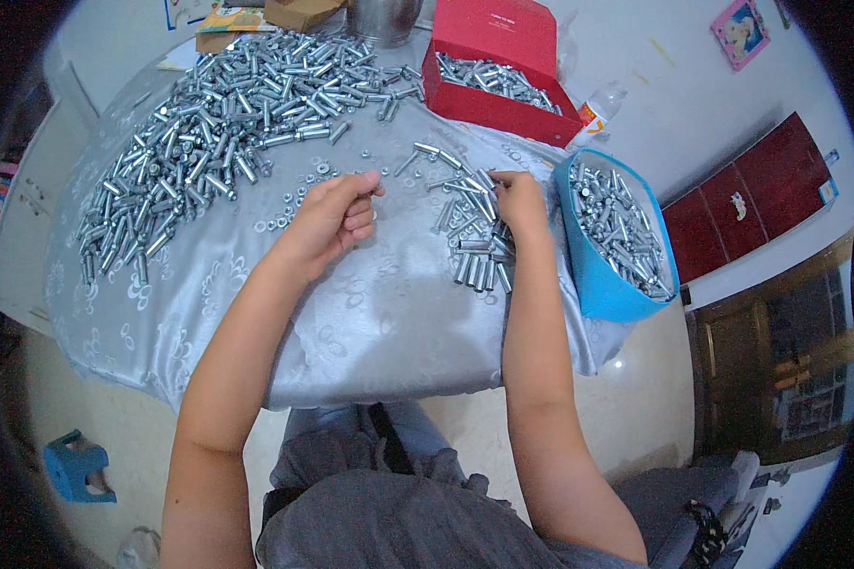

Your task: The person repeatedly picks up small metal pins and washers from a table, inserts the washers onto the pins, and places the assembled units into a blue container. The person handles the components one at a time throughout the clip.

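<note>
silver bolts (474,245) lie right of centre in frame; right hand (520,201) at them, grip i cannot tell. left hand (337,218), mid-frame: curled closed, contents hidden.

A pale bluish-white wall (659,114) runs behind the cloth-covered bench (128,318), carrying a pink-framed picture (740,36) at upper right, with a dark red panelled piece of furniture (712,225) below it and a brown wooden panelled piece (731,353) nearer the right rim. At the left stands a whitish cabinet-like unit (30,223), its edges bent by the lens. The glossy cream floor (626,408) shows one small bright reflection (619,365) right of the bench, and a blue plastic stool (68,463) stands on it at lower left.
</note>
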A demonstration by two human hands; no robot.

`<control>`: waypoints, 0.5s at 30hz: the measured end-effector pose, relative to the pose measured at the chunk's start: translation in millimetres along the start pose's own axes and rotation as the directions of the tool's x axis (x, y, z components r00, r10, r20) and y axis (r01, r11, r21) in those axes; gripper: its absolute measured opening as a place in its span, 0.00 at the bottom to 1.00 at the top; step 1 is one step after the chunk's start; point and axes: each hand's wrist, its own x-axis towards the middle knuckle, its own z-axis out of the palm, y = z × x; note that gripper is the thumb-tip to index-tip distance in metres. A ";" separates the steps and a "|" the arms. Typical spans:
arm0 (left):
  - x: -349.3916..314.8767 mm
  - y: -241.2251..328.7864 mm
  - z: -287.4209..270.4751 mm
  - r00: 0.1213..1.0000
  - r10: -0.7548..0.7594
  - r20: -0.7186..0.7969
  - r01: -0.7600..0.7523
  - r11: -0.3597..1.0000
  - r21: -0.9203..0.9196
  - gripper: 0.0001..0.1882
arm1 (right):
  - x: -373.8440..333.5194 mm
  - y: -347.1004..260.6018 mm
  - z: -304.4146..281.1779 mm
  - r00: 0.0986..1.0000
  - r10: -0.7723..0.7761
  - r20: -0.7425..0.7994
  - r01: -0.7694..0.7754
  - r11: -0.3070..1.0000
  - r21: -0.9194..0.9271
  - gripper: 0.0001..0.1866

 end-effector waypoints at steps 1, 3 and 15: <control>0.4 -0.5 0.8 1.000 -0.003 -0.001 0.003 1.000 0.012 0.11 | 0.0 1.3 0.5 1.000 0.024 -0.002 -0.024 0.998 0.062 0.12; 0.6 -1.7 1.3 1.000 -0.007 -0.012 0.007 1.000 0.029 0.11 | -1.5 -0.7 -2.7 0.999 0.028 -0.018 -0.027 0.997 0.066 0.10; 1.8 -6.0 4.6 0.995 -0.024 -0.093 0.031 0.997 0.076 0.10 | -12.2 -25.0 -15.9 0.994 -0.089 -0.070 0.105 0.955 0.276 0.10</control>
